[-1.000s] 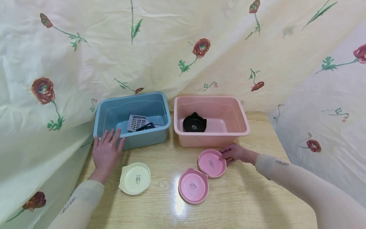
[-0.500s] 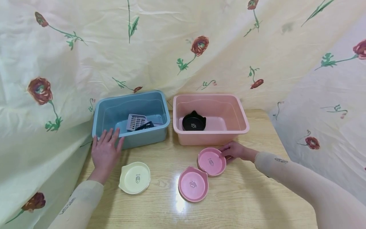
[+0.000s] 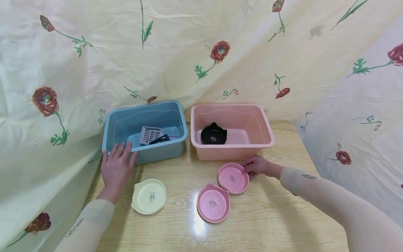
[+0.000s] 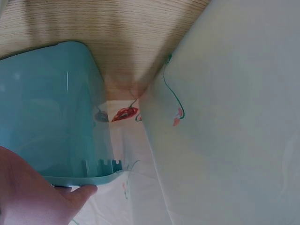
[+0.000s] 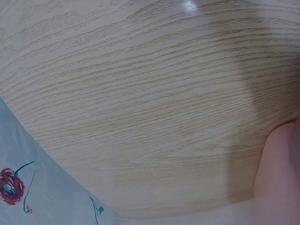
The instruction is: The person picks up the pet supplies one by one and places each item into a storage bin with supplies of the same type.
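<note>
My left hand (image 3: 117, 169) rests on the front rim of a blue plastic bin (image 3: 160, 152), its fingers extended over the edge. In the left wrist view the bin's wall (image 4: 42, 112) and rim show close to that hand (image 4: 37, 197). With my right hand (image 3: 259, 166) I hold the right edge of a round pink cat-eared bowl (image 3: 233, 178) with a fish print. A second pink bowl (image 3: 213, 204), with a paw print, sits at its front left. The right wrist view shows only part of my hand (image 5: 276, 178), with the bowl out of sight.
A cream cat-eared bowl (image 3: 149, 196) stands at the left on the wooden table (image 3: 176, 227). The pink bin (image 3: 233, 153) contains a black cat-eared bowl (image 3: 213, 135). Inside the blue bin lie a grey slotted litter scoop (image 3: 150, 135) and a dark-handled tool (image 3: 160, 139). Floral cloth (image 3: 189, 45) hangs behind.
</note>
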`<state>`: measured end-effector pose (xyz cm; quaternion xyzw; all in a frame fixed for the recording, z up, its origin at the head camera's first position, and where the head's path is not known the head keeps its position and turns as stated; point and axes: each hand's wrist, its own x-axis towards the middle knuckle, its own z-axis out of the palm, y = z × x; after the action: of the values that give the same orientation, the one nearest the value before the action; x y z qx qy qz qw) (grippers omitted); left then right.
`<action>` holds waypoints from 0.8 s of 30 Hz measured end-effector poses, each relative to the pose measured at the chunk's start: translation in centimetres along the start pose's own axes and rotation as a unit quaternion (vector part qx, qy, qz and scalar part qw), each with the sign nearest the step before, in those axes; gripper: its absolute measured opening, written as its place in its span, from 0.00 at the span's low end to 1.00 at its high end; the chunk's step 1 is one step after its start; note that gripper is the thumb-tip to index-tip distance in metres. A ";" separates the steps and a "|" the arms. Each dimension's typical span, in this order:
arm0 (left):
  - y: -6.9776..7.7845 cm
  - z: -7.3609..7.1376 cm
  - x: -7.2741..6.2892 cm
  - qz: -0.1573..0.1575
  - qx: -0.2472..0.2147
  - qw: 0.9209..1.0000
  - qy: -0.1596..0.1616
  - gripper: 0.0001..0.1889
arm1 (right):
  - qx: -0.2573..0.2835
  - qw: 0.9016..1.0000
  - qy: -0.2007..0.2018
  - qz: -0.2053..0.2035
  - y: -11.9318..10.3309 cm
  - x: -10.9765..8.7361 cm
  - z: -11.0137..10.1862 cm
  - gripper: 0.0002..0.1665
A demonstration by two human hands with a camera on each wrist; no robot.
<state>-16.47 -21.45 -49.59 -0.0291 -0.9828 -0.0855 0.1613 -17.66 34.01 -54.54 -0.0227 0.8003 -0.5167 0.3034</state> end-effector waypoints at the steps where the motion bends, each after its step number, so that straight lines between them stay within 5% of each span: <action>1: 0.0 0.0 0.0 0.000 0.000 1.000 0.000 0.30 | 0.000 1.000 0.000 0.001 0.0 0.0 0.0 0.19; 24: 0.2 -0.1 -0.1 -0.003 -0.003 1.000 -0.015 0.29 | -0.071 0.997 0.023 -0.017 -2.1 -2.5 -1.1 0.17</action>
<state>-16.32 -21.31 -49.54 -0.0277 -0.9849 -0.0885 0.1462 -16.75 34.78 -51.26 -0.0459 0.8413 -0.4639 0.2737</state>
